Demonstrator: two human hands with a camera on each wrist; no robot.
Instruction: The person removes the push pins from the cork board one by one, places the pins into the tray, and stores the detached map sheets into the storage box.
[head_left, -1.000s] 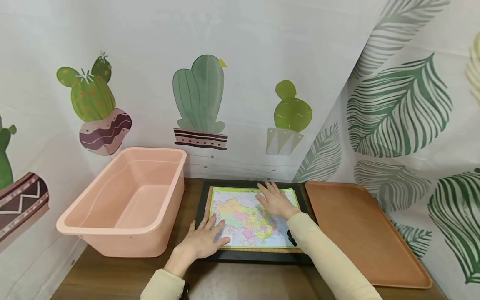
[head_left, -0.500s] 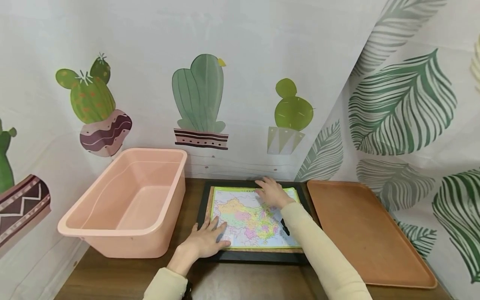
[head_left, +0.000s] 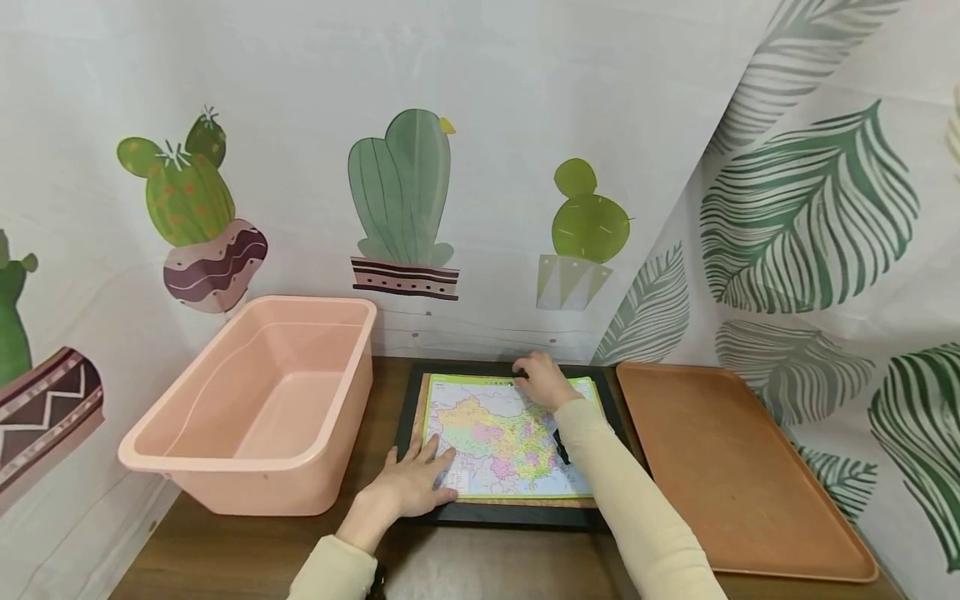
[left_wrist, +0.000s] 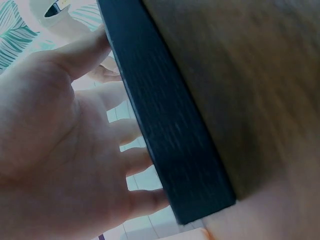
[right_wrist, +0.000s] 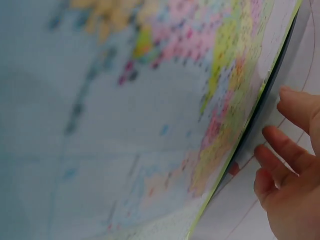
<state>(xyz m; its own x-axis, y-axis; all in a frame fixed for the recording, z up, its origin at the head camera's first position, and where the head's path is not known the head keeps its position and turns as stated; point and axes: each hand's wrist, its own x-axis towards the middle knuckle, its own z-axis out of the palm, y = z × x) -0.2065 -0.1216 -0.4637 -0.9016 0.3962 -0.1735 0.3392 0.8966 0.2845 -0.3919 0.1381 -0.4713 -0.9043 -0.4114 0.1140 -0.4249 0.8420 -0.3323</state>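
A map [head_left: 487, 433] with a yellow-green border lies on a brown board inside a black frame [head_left: 517, 514]. My left hand [head_left: 408, 486], fingers spread, rests on the frame's left side and the map's lower left corner; the left wrist view shows that hand [left_wrist: 75, 140] beside the black frame [left_wrist: 165, 115]. At the map's top edge, right of centre, is my right hand [head_left: 543, 382], its fingers bent. In the right wrist view this hand [right_wrist: 295, 160] has loosely curved fingers beside the map [right_wrist: 140, 110], with nothing visible in them.
A pink tub [head_left: 300, 487] stands left of the frame. On the right lies a brown tray [head_left: 735, 467]. Both stand on a dark wooden table [head_left: 480, 567], and a white cloth [head_left: 480, 50] printed with cacti and leaves hangs behind.
My right hand has moved from the map's upper right part up to its top edge, and its spread fingers have bent. The left hand has stayed nearly in place.
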